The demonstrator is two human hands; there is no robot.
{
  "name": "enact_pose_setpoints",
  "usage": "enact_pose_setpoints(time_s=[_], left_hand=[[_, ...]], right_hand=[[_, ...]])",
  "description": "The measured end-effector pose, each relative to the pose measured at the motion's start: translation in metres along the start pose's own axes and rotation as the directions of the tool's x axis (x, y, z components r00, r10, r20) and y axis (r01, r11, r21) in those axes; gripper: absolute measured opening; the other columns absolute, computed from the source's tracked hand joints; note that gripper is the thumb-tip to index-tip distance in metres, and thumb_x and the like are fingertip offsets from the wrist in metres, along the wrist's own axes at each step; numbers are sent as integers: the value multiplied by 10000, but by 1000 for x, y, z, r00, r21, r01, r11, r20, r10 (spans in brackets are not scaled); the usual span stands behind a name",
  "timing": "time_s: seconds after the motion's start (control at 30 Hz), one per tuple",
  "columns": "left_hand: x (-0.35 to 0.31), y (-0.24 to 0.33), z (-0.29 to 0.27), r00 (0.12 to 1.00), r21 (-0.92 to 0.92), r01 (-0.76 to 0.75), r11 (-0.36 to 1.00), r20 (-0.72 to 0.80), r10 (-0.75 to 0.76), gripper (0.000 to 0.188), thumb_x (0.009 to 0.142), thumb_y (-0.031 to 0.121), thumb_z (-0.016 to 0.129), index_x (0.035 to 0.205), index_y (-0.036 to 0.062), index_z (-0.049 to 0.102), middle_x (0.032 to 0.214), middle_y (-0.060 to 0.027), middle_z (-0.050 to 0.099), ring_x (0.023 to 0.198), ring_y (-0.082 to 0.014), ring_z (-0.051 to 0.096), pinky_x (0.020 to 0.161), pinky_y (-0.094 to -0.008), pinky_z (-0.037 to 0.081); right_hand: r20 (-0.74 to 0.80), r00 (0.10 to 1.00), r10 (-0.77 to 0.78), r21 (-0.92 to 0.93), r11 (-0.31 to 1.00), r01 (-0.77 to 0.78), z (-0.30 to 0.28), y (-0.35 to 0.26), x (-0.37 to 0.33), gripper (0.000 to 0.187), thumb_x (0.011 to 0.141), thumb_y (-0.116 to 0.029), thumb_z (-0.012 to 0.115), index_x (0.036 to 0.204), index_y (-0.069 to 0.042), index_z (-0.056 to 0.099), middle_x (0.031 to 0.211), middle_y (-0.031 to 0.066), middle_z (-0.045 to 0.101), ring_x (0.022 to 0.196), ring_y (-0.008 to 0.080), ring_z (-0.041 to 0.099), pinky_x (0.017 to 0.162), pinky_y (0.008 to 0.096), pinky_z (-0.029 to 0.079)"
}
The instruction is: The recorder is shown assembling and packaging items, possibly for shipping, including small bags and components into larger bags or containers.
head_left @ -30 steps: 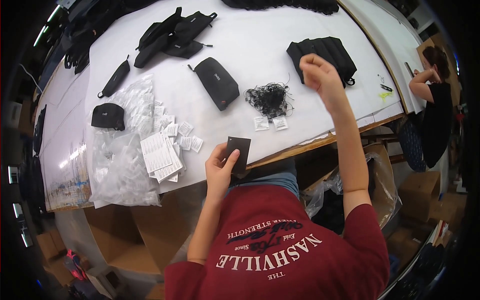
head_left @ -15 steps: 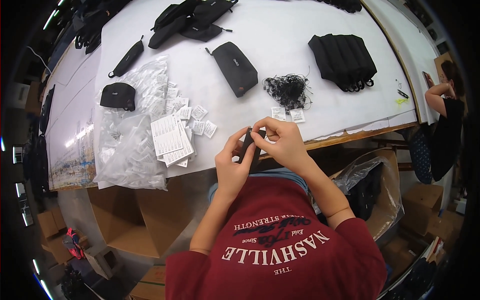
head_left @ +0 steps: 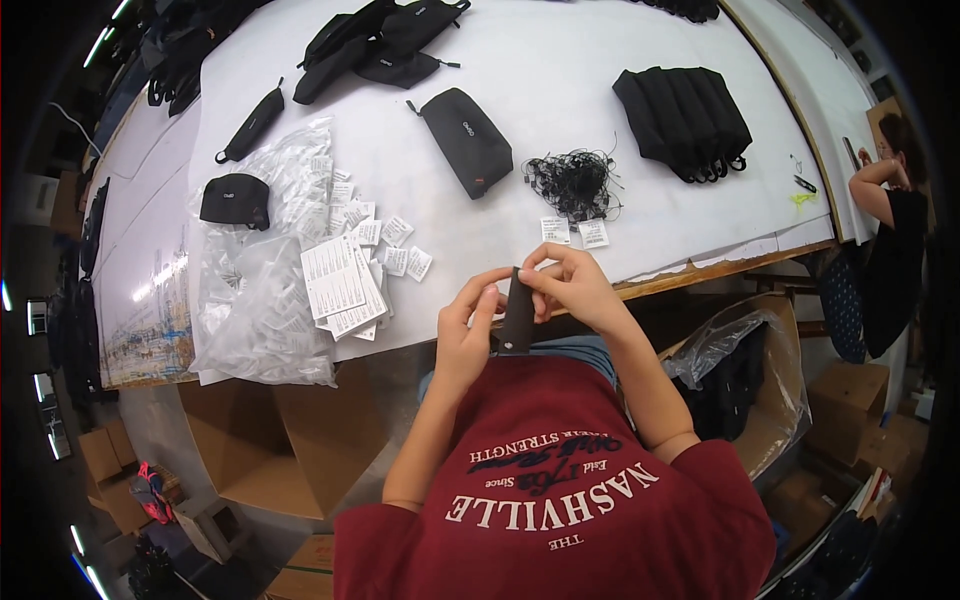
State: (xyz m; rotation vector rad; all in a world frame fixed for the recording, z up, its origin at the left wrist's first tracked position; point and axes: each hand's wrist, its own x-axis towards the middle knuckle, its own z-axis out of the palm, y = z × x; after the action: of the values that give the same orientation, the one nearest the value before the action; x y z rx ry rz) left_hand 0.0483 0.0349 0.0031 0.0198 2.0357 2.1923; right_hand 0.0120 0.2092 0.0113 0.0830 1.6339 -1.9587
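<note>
A narrow, flat dark strip (head_left: 517,318), tag-like and with a small pale mark near its lower end, hangs upright between my hands at the table's front edge. My right hand (head_left: 575,287) pinches its upper end between thumb and fingers. My left hand (head_left: 466,335) holds the same end from the other side, index finger at the top. Just beyond my hands lie two white printed labels (head_left: 593,234) and a tangle of black strings (head_left: 572,184). One black zippered pouch (head_left: 467,142) lies farther off, left of the strings.
To the left are a clear plastic bag of labels (head_left: 255,310) and a stack of white printed cards (head_left: 335,280). More black pouches (head_left: 375,55) are piled at the back; a row of black pouches (head_left: 683,122) lies right. Cardboard boxes (head_left: 270,440) stand below. Another person (head_left: 885,220) is far right.
The dark strip has swung to hang straight down, showing its length and pale mark. My left fingers have shifted a little down and left; my right hand has moved slightly right.
</note>
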Motion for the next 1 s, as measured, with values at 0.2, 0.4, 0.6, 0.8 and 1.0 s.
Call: enact_pose_setpoints(time_s=[0.2,0.4,0.6,0.8,1.0], left_hand=[[0,-5,8,979,198,-191,961,-36,202,82,895,23,546,955,-15,586,735,-76,629,715,-136,609,701,-254,467],[43,-18,7,957,229,-239,943,-109,269,83,901,69,555,899,-12,568,708,-77,615,665,-129,580,650,-254,440],[124,-53,-10,824,792,-149,591,-231,517,217,836,189,653,908,-2,580,901,-98,581,846,-228,538,768,-337,429],[118,-43,-4,871,732,-128,669,-240,429,191,814,207,671,800,31,600,864,-93,579,832,-254,530,754,-341,419],[61,-15,5,973,128,42,991,-230,-11,230,821,166,681,965,-13,689,791,-46,670,719,-96,555,675,-250,423]], right_hand=[[192,981,-17,92,996,-1,-8,11,2,172,924,-181,577,919,-14,538,621,45,582,513,116,579,495,232,488],[288,953,-95,237,971,25,-16,5,-1,224,938,-248,543,887,-31,539,615,34,567,505,108,570,493,228,486],[133,987,-88,210,976,59,-16,5,-9,169,928,-202,552,881,-41,572,609,24,562,485,85,553,477,209,465],[-47,992,-121,199,972,128,-17,13,-20,150,915,-174,582,879,-29,597,601,3,553,472,54,510,452,187,415],[-391,760,-520,-530,802,276,-3,9,-20,93,867,-117,631,855,-25,634,521,-36,463,465,29,378,438,217,283]])
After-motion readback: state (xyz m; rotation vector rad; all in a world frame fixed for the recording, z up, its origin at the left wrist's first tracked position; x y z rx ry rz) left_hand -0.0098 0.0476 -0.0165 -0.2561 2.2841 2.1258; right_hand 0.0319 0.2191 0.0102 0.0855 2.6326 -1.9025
